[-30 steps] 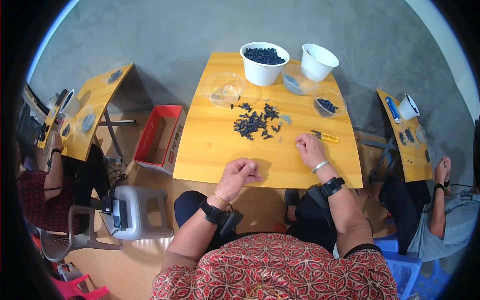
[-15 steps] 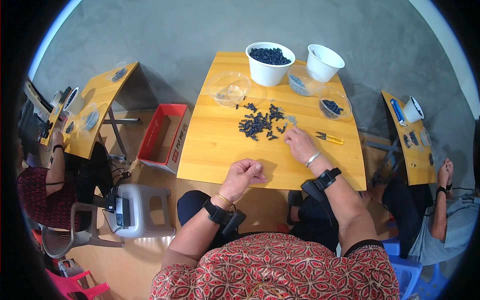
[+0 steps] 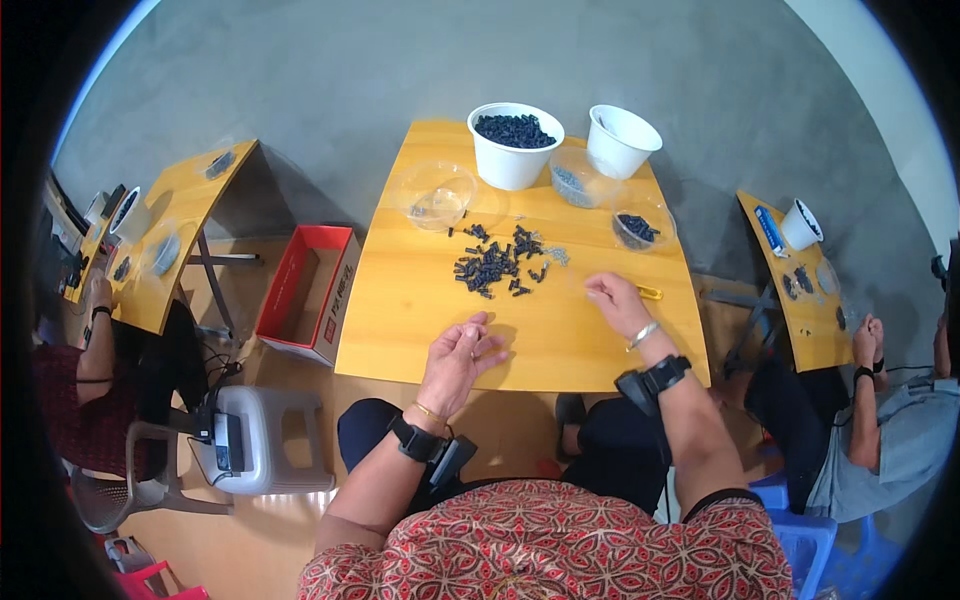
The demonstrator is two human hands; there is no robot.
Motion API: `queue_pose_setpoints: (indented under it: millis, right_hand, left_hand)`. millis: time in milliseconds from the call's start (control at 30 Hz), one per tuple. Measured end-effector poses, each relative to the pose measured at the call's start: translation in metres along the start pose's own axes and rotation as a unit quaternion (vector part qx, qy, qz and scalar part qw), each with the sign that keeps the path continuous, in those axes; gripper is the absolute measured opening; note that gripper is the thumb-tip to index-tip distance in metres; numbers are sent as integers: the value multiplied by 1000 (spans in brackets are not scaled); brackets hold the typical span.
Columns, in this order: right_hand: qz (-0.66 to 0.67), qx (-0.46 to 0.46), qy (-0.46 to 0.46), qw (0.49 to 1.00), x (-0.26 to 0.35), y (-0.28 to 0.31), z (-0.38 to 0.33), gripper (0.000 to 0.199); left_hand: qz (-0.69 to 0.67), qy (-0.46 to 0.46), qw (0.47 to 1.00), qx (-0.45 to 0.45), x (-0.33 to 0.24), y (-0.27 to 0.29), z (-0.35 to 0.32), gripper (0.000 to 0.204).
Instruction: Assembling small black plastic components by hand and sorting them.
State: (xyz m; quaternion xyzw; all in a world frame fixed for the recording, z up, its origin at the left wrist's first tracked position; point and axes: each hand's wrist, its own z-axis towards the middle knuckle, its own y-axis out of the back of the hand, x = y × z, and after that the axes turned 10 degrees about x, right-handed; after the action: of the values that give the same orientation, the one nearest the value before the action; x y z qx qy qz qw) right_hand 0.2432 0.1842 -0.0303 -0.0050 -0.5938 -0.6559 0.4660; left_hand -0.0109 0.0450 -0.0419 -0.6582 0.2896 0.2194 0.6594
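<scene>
Near the front of the wooden table, my left hand has its thumb against the index finger, the other fingers partly extended; anything pinched there is too small to see. My right hand hovers farther right with fingertips drawn together, and what they hold, if anything, is hidden. Beyond and between my hands lies a loose pile of small black plastic parts. A few small grey screw-like pieces lie at the pile's right side. Yellow-handled thread snips are mostly covered by my right hand.
Behind the pile stand a white tub full of black parts and another white tub. Clear bowls hold grey pieces and black parts; another clear bowl is at left. A red box sits on the floor. People work at both side tables.
My right hand has moved away from the grey pieces and now partly covers the snips. My left hand's fingers have spread somewhat from a closed curl. The whole view has shifted slightly.
</scene>
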Motion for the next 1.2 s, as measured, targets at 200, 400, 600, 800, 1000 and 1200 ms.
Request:
queue_pose_setpoints:
  millis: [200, 400, 600, 800, 1000, 1200]
  right_hand:
    - [91, -1, -63, 994, -16, -10, -11, 7]
    - [43, 4, -30, 999, -11, -14, -15, 6]
    - [16, 40, -76, 996, -6, -12, -5, 8]
    - [40, 44, -136, 989, -15, -9, 38, 10]
    - [-41, 85, -146, 985, -4, -16, 58, 12]
    - [-154, 75, -98, 980, 4, -28, 55, 10]
  left_hand:
    - [-13, 12, 999, 29, -1, 3, 0, 18]
    - [-19, 9, 999, 31, 0, 9, -7, 16]
    - [-31, 14, 998, 46, 2, 8, -6, 22]
    - [-22, 38, 998, 55, 1, 10, -4, 21]
    - [-22, 42, 997, 54, 0, 10, -3, 21]
    - [-21, 52, 996, 62, 0, 10, -2, 20]
